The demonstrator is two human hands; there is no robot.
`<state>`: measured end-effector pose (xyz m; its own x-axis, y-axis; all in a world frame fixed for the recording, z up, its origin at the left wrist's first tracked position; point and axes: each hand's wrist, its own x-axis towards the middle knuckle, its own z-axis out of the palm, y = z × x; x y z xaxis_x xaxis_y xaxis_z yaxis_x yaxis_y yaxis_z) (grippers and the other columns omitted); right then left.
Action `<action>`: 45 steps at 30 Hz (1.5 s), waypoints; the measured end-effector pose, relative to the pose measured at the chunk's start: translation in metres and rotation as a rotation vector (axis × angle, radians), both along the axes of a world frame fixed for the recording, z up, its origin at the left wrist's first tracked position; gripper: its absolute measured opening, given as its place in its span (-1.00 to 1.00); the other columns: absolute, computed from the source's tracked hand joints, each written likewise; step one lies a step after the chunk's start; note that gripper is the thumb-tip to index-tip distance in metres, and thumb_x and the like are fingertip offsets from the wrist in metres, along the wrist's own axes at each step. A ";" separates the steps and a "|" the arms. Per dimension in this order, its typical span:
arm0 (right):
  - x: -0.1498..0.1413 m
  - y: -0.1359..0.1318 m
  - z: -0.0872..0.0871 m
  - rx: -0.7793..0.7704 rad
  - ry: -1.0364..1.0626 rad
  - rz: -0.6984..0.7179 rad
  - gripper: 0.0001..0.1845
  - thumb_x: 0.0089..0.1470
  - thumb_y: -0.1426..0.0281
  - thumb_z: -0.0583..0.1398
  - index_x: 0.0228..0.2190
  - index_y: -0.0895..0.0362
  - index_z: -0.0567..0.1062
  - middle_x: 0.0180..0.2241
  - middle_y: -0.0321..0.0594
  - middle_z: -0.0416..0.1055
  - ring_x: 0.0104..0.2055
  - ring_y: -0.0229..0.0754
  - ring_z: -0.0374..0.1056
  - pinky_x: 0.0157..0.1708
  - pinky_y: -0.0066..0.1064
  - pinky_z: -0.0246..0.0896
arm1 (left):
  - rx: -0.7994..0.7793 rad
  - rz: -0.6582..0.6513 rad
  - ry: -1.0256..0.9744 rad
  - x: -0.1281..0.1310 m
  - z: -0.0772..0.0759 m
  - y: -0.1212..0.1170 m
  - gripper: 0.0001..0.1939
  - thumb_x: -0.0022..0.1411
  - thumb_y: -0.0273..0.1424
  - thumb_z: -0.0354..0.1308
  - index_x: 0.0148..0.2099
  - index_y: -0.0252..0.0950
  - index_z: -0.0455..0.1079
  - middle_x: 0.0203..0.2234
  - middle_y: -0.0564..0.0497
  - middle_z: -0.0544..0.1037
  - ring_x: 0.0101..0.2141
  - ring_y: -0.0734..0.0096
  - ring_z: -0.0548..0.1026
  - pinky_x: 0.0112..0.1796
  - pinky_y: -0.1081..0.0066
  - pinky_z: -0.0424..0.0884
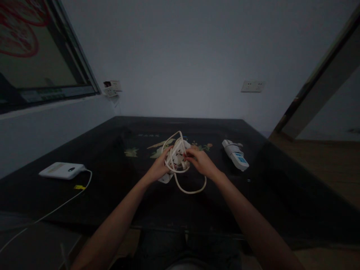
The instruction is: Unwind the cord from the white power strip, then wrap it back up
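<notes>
A white power strip [178,153] with dark socket slots is held up over the middle of the black table, tilted. My left hand [159,165] is closed around its left side. The strip's white cord [194,192] loops around its body, with one loop rising above it and another hanging below toward me. At the strip's right side, the fingers of my right hand [200,160] are pinched together on the cord; my own fingers partly hide the exact grip.
On the right of the black table [135,202] lies another white power strip [236,154] wrapped in its cord. A white power bank [62,170] with a cable [60,206] lies at the left, near a yellow tag [79,187]. Wall sockets [253,86] are behind.
</notes>
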<state>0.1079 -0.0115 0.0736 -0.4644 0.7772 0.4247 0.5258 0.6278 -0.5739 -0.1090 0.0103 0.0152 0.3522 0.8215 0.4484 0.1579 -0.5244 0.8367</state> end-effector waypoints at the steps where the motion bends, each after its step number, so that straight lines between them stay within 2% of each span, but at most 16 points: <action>1: 0.000 -0.001 0.000 0.005 -0.023 -0.022 -0.90 0.13 0.51 0.13 -0.33 0.13 0.45 -0.33 -0.17 0.49 -0.22 -0.14 0.38 -0.22 -0.38 0.17 | -0.011 -0.003 0.005 0.000 0.001 -0.001 -0.16 -0.03 -0.45 0.31 0.29 -0.23 0.08 0.09 -0.23 0.35 -0.04 0.06 0.44 -0.02 0.04 0.37; 5: -0.001 -0.003 -0.003 -0.006 -0.062 -0.066 -0.89 0.10 0.53 0.15 -0.33 0.13 0.46 -0.30 -0.16 0.50 -0.19 -0.12 0.39 -0.21 -0.38 0.16 | -0.036 0.023 0.026 0.002 0.008 -0.006 -0.15 -0.05 -0.45 0.31 0.28 -0.24 0.09 0.13 -0.24 0.32 -0.01 0.04 0.43 0.00 0.05 0.34; 7: -0.001 -0.002 -0.005 -0.035 -0.012 -0.064 -0.89 0.06 0.55 0.16 -0.36 0.12 0.45 -0.32 -0.17 0.49 -0.21 -0.12 0.39 -0.20 -0.35 0.18 | -0.036 0.034 0.022 0.004 0.012 -0.010 -0.17 -0.05 -0.46 0.30 0.27 -0.23 0.09 0.11 -0.22 0.34 -0.03 0.07 0.44 -0.02 0.07 0.36; 11: 0.001 0.006 -0.020 -0.238 0.400 -0.072 -0.90 -0.02 0.53 0.18 -0.41 0.11 0.38 -0.37 -0.23 0.46 -0.24 -0.14 0.43 -0.18 -0.30 0.26 | -0.110 0.049 0.012 0.006 0.019 -0.015 -0.21 -0.02 -0.45 0.28 0.24 -0.27 0.05 -0.05 -0.17 0.44 -0.18 0.18 0.51 -0.14 0.14 0.44; 13: 0.003 0.012 -0.029 -0.333 0.530 -0.085 -0.88 -0.06 0.51 0.19 -0.42 0.10 0.33 -0.43 -0.27 0.45 -0.29 -0.16 0.45 -0.23 -0.31 0.32 | -0.139 0.056 -0.012 0.006 0.021 -0.017 -0.24 -0.01 -0.43 0.28 0.21 -0.28 0.04 -0.14 -0.13 0.47 -0.26 0.23 0.53 -0.20 0.17 0.47; 18: 0.010 0.024 -0.040 -0.424 0.544 -0.083 -0.84 -0.17 0.48 0.24 -0.47 0.13 0.35 -0.54 -0.33 0.42 -0.42 -0.18 0.45 -0.38 -0.36 0.33 | -0.158 0.042 -0.057 0.007 0.021 -0.018 -0.27 0.00 -0.40 0.30 0.17 -0.25 0.05 -0.25 -0.04 0.49 -0.30 0.26 0.53 -0.24 0.23 0.48; 23: 0.009 0.026 -0.044 -0.442 0.545 -0.073 -0.84 -0.22 0.47 0.28 -0.48 0.15 0.42 -0.52 -0.32 0.44 -0.42 -0.20 0.43 -0.35 -0.36 0.31 | -0.152 0.026 -0.047 0.006 0.018 -0.016 -0.29 0.01 -0.42 0.29 0.17 -0.27 0.06 -0.18 -0.10 0.49 -0.22 0.18 0.53 -0.20 0.19 0.46; 29: -0.002 0.020 -0.048 -0.519 0.558 0.008 -0.77 -0.22 0.40 0.33 -0.44 0.17 0.44 -0.51 -0.28 0.46 -0.44 -0.20 0.42 -0.33 -0.32 0.34 | -0.039 -0.044 0.025 0.002 0.022 -0.015 -0.32 0.08 -0.38 0.26 0.19 -0.24 0.04 -0.06 -0.15 0.44 -0.09 0.12 0.49 -0.08 0.14 0.40; 32: -0.009 0.013 -0.046 -0.529 0.568 0.047 -0.74 -0.19 0.35 0.33 -0.41 0.17 0.43 -0.48 -0.27 0.46 -0.43 -0.21 0.40 -0.32 -0.32 0.35 | -0.006 -0.042 -0.006 0.001 0.026 -0.017 -0.33 0.07 -0.34 0.27 0.18 -0.23 0.06 0.04 -0.18 0.37 -0.02 0.09 0.44 -0.04 0.14 0.38; 35: -0.015 0.006 -0.044 -0.520 0.580 0.072 -0.74 -0.12 0.36 0.29 -0.32 0.15 0.41 -0.39 -0.24 0.46 -0.38 -0.20 0.41 -0.31 -0.32 0.35 | -0.007 -0.035 -0.055 0.003 0.030 -0.019 -0.30 0.04 -0.31 0.29 0.17 -0.23 0.06 0.03 -0.17 0.38 -0.01 0.08 0.43 -0.03 0.14 0.38; 41: -0.022 0.001 -0.049 -0.237 0.460 -0.087 -0.88 -0.08 0.44 0.23 -0.41 0.10 0.38 -0.29 -0.19 0.39 -0.18 -0.10 0.32 -0.17 -0.22 0.30 | -0.038 0.003 -0.111 0.004 0.033 -0.022 -0.27 0.03 -0.28 0.32 0.18 -0.20 0.05 -0.08 -0.11 0.45 -0.11 0.13 0.50 -0.13 0.17 0.44; 43: -0.025 0.003 -0.054 -0.273 0.486 -0.072 -0.81 -0.08 0.46 0.21 -0.33 0.09 0.37 -0.24 -0.19 0.39 -0.17 -0.11 0.33 -0.18 -0.24 0.31 | -0.032 0.006 -0.111 0.003 0.033 -0.023 -0.27 0.03 -0.28 0.32 0.18 -0.20 0.04 -0.10 -0.10 0.46 -0.13 0.15 0.50 -0.14 0.19 0.44; 45: -0.027 0.005 -0.059 -0.324 0.517 -0.043 -0.67 -0.07 0.47 0.18 -0.19 0.08 0.31 -0.22 -0.21 0.41 -0.24 -0.17 0.38 -0.24 -0.28 0.34 | -0.030 -0.005 -0.109 0.003 0.033 -0.023 -0.27 0.02 -0.29 0.32 0.17 -0.20 0.05 -0.10 -0.11 0.46 -0.13 0.15 0.50 -0.14 0.20 0.44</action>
<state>0.0811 -0.0068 0.0150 -0.2263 0.9180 0.3256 0.1495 0.3630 -0.9197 -0.1059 -0.0126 0.0487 0.3069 0.8334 0.4596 0.0629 -0.4996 0.8640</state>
